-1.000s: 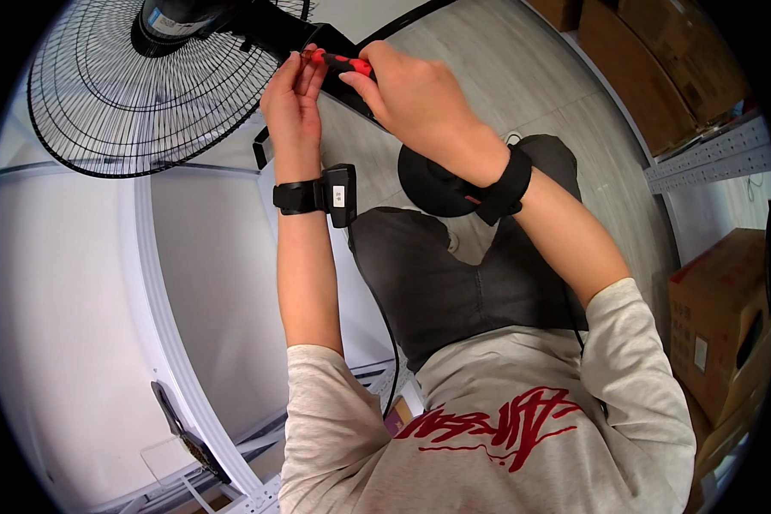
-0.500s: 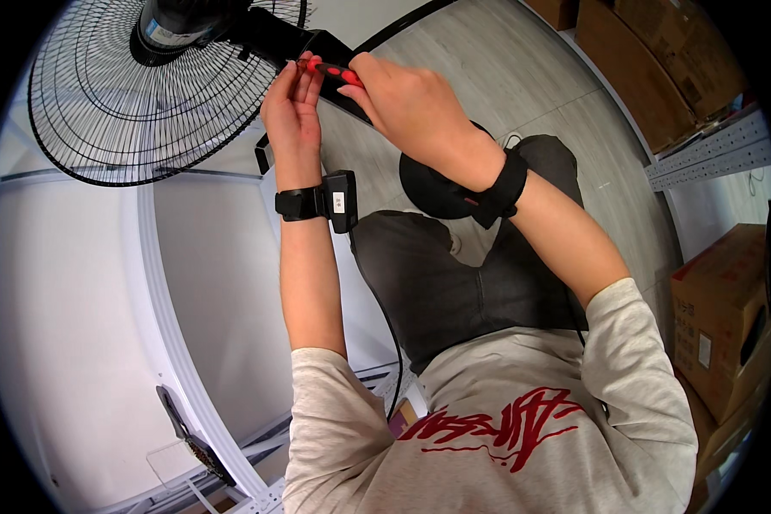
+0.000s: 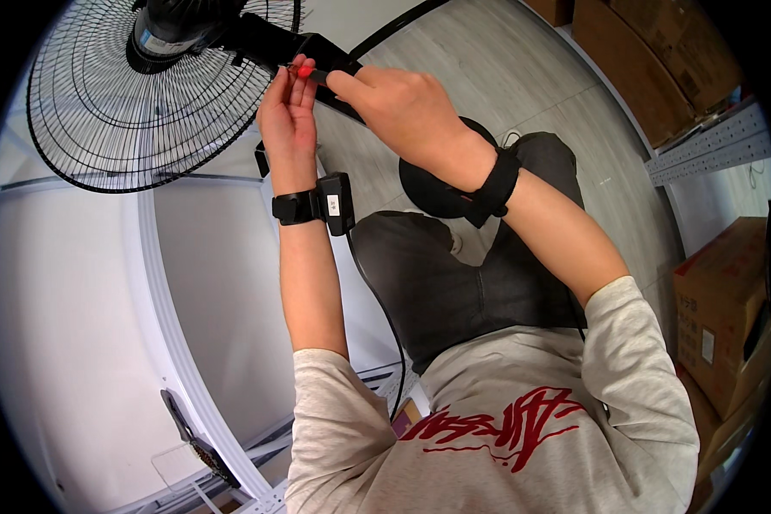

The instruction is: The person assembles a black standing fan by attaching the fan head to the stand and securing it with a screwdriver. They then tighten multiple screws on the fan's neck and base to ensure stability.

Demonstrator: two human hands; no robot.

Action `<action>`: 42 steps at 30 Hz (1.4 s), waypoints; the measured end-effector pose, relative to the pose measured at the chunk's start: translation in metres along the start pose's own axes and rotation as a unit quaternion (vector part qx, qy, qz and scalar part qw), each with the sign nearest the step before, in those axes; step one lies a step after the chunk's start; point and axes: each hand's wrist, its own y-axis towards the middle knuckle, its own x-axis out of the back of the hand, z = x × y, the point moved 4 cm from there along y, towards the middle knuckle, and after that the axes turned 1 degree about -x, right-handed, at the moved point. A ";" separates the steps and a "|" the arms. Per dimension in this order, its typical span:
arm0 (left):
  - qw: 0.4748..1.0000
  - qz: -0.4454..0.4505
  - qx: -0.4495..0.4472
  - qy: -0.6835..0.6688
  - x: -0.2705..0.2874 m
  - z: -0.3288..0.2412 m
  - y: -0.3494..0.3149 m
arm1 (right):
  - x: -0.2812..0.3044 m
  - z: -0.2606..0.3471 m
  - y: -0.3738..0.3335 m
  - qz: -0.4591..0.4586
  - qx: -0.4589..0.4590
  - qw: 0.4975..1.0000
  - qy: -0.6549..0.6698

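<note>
At the upper middle, my right hand (image 3: 411, 107) is closed round the handle of a red and black screwdriver (image 3: 317, 76), which points left toward the fan's black body. My left hand (image 3: 293, 120) is held palm toward me, its fingers up around the front end of the screwdriver, the thumb and fingertips close together there. Whether a screw sits at the tip is too small to tell. Just behind the fingertips runs the black pole (image 3: 321, 51) of a fan (image 3: 146, 111) with a round wire cage. Each wrist wears a black strap, the left one with a small box (image 3: 339, 204).
White panels with a pale frame edge (image 3: 158, 283) stand on the left. Below the right forearm lies a round black base (image 3: 437, 184) on the grey wood-look floor (image 3: 488, 60). Cardboard boxes (image 3: 720, 308) and a metal shelf (image 3: 711, 146) line the right. A cable hangs from my left wrist.
My right hand has shifted slightly left and down with the screwdriver, and more of its handle is covered. My left hand has moved a little left along with it.
</note>
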 end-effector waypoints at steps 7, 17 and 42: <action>1.000 -0.004 0.015 -0.001 -0.002 -0.001 0.001 | -0.001 -0.006 -0.001 0.018 -0.167 0.968 0.188; 0.998 0.009 0.030 -0.055 -0.013 -0.005 -0.008 | 0.008 0.006 0.006 -0.105 -0.048 0.991 0.074; 0.993 0.067 0.040 -0.086 -0.011 0.003 -0.003 | 0.002 -0.005 -0.001 -0.043 -0.069 0.995 0.066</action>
